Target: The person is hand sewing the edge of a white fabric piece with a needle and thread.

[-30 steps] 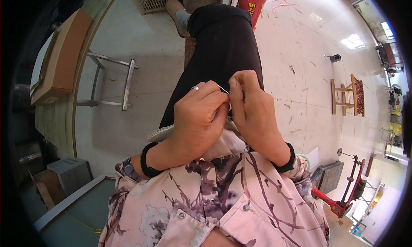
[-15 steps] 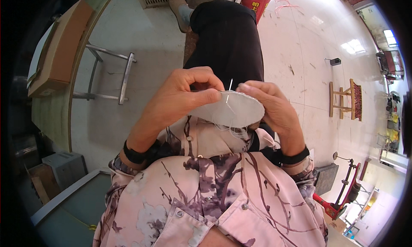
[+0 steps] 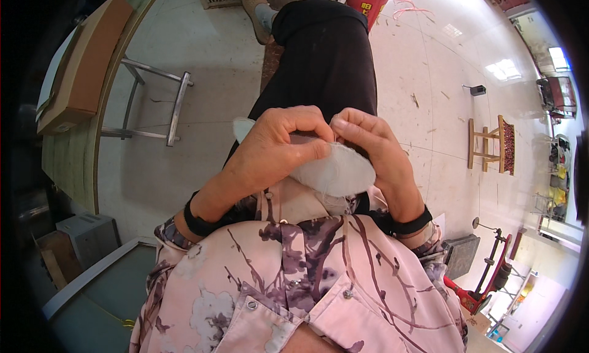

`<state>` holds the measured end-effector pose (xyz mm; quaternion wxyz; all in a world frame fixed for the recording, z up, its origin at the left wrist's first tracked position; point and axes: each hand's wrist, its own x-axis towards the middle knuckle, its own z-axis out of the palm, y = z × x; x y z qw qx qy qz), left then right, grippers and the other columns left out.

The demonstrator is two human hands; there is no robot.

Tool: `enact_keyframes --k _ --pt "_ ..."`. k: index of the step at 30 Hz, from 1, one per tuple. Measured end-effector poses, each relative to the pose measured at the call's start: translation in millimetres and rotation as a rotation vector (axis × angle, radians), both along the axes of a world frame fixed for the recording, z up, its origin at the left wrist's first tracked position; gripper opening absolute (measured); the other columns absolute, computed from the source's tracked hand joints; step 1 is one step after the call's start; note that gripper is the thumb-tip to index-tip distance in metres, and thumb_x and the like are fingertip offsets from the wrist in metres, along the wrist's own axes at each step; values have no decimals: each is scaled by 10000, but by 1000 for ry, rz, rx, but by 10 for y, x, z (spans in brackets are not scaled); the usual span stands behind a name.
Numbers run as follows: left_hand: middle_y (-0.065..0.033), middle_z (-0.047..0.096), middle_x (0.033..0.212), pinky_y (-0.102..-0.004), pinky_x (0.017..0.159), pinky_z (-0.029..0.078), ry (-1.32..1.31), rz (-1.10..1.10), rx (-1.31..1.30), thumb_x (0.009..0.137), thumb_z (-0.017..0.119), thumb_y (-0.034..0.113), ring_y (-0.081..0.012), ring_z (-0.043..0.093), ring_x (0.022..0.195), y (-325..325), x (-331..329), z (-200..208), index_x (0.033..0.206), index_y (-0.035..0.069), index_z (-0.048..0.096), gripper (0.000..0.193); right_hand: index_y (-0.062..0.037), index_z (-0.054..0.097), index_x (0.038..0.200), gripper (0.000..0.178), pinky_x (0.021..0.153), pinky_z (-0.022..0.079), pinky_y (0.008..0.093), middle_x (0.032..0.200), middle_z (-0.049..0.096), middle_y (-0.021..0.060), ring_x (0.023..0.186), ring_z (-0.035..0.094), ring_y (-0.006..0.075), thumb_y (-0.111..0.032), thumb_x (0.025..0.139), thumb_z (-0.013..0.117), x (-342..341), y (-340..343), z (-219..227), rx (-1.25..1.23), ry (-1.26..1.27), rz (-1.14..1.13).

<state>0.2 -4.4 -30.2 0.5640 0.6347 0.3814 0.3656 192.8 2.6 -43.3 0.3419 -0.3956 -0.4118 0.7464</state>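
Observation:
A white cloth shoe sole (image 3: 350,174) lies over my lap, its narrow end (image 3: 243,128) showing beyond my left wrist. My left hand (image 3: 288,132) is closed on the sole's upper edge, thumb on its face. Close beside those fingertips, my right hand (image 3: 374,141) pinches thumb and forefinger together at the same edge; what is between them is too small to tell. The needle does not show now. Loose white thread (image 3: 334,196) hangs in loops over the sole's lower side.
A cardboard box (image 3: 92,65) rests on a wooden table at the left, near a metal stool frame (image 3: 178,107). To the right are a small wooden stool (image 3: 488,145) and a red hand-cranked machine (image 3: 472,298). A red bag (image 3: 368,3) stands beyond my knee.
Half a second ago a needle stood through the sole near its upper edge, pointing up. Now my right fingers are closed at that spot, nearer my left hand, and the sole is tilted more.

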Motion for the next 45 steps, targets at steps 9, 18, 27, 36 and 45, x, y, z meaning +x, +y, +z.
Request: enact_keyframes --k 9,18,27,36,45 --pt "10 577 755 -214 657 385 -38 -96 -199 781 645 56 -63 503 717 2 -64 132 764 18 619 49 -30 512 843 229 422 423 196 804 559 66 524 520 113 -238 938 495 62 132 241 -75 196 -356" --pt "15 599 732 -204 670 407 -13 -290 -342 790 623 73 -60 533 716 73 66 206 812 10 664 79 -72 402 771 198 483 407 213 642 368 1 534 385 80 -78 963 450 2056 411 -478 -279 854 -656" --pt "10 593 758 -202 661 412 113 -347 -279 800 590 72 -61 537 718 85 307 159 825 -12 658 111 -61 550 866 213 316 263 197 574 475 -17 377 376 44 -246 955 492 961 -218 -193 32 -297 -373" --pt "17 544 752 -188 646 392 168 -336 -288 822 605 71 -41 501 711 63 587 288 819 -28 635 104 -55 512 762 233 400 311 171 564 461 -30 446 407 28 -200 944 521 877 -547 -71 -101 98 0" --pt "23 547 734 -185 643 384 205 -394 -263 817 611 71 -35 494 708 49 734 340 808 -11 634 86 -40 542 810 196 404 316 175 557 463 -32 453 423 33 -195 929 553 809 -554 -61 -57 -44 -393"
